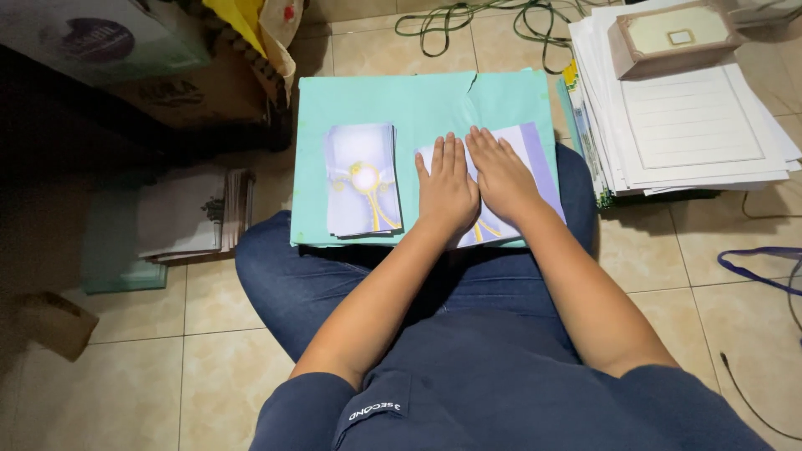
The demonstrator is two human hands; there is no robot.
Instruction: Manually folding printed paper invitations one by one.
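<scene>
Dark blue cloth of the person's shirt and trousers fills the lower part of the view, the knees spread beneath a pale green board that rests across the lap. On that board, to the left, sits a neat stack of lilac cards printed with a yellow looping ornament, well apart from the hands. To the right lies a single lilac card of the same kind, mostly covered. Both forearms reach forward from the body and meet over it: the left hand and the right hand lie flat, palms down, fingers straight and together, touching side by side and pressing on the card without gripping anything. Beyond the board's right edge a tall pile of white ruled sheets stands on the floor, with a small brown-rimmed box on top. A green cable loops on the tiles behind the board, and a blue strap trails at the right. On the left, in shadow, lie a stack of printed papers and cardboard boxes. Beige glazed tiles cover the floor, dimly lit on the left.
</scene>
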